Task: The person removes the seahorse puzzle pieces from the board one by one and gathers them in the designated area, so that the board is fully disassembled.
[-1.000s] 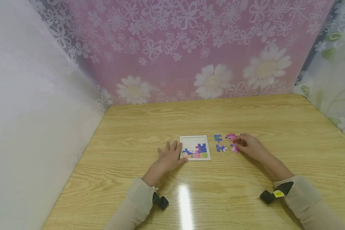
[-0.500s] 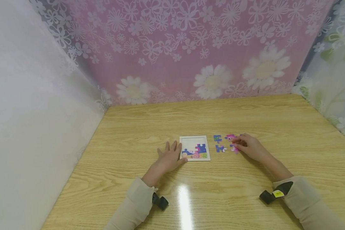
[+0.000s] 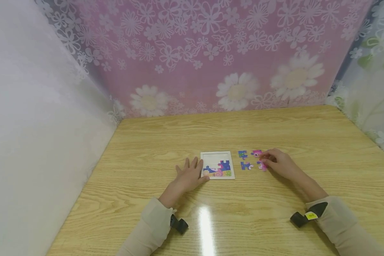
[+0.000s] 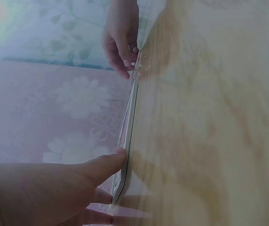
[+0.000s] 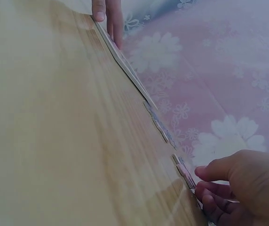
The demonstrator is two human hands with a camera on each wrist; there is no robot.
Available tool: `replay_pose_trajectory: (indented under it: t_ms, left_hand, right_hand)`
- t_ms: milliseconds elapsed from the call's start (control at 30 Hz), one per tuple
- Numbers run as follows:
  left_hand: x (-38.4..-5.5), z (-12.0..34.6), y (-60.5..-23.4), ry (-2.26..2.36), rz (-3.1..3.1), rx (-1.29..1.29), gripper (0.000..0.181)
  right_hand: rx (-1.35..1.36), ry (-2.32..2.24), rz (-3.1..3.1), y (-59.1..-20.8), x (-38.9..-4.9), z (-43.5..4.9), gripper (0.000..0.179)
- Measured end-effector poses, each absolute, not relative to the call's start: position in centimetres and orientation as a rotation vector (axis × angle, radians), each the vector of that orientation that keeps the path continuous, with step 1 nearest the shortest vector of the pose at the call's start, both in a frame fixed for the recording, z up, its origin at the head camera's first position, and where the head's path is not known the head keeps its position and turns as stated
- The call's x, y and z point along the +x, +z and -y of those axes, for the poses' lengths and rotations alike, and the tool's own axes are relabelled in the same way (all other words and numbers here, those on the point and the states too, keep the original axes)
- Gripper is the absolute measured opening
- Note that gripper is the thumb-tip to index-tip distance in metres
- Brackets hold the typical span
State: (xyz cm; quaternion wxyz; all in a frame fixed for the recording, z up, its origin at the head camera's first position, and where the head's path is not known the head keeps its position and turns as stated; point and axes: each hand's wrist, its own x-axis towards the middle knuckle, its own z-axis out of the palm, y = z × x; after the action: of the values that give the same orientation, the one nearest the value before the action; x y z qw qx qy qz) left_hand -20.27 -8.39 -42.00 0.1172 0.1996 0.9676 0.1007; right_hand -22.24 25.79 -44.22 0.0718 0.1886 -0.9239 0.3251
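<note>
A white square puzzle tray [image 3: 216, 153] lies flat on the table, its lower part filled with joined jigsaw pieces [image 3: 218, 171]. My left hand [image 3: 188, 177] rests at the tray's left side with fingers spread, the thumb on its near left corner. Over the loose pieces to the right hovers my right hand [image 3: 280, 164], its thumb [image 5: 214, 170] and forefinger bent and apart. Nearest its fingertips are a pink piece with an eye [image 3: 256, 153] and a pink-purple piece [image 3: 261, 165]. I see nothing held between them. Part of the pieces beneath this hand is hidden.
Two blue pieces, one with green [image 3: 242, 154] and one with white [image 3: 245, 165], lie between the tray and the right hand. The wooden table [image 3: 166, 142] meets a pink flowered curtain [image 3: 192, 81] at the back. A white wall [image 3: 51, 124] stands left.
Both hands stay nearly where they were; the right fingertips have shifted very slightly. The tray and the visible loose pieces keep their places.
</note>
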Motion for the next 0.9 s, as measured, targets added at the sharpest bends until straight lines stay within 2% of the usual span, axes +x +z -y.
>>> replay_pose_trajectory:
  t_ms: [300,567,900]
  left_hand:
    - [-20.2,8.4,-41.8,0.301,-2.824,0.577,0.072]
    - [-20.4,8.5,-41.8,0.286,-2.819,0.572,0.073]
    - [-20.3,8.5,-41.8,0.275,-2.823,0.567,0.073]
  right_hand:
    - [0.582,1.069,2.770,-42.5,-22.6,-24.9,0.020]
    - [0.721,1.066,2.790,-41.1,-23.3,-22.2,0.019]
    - [0.897,1.051,2.801,-41.1,-24.1,-18.4,0.017]
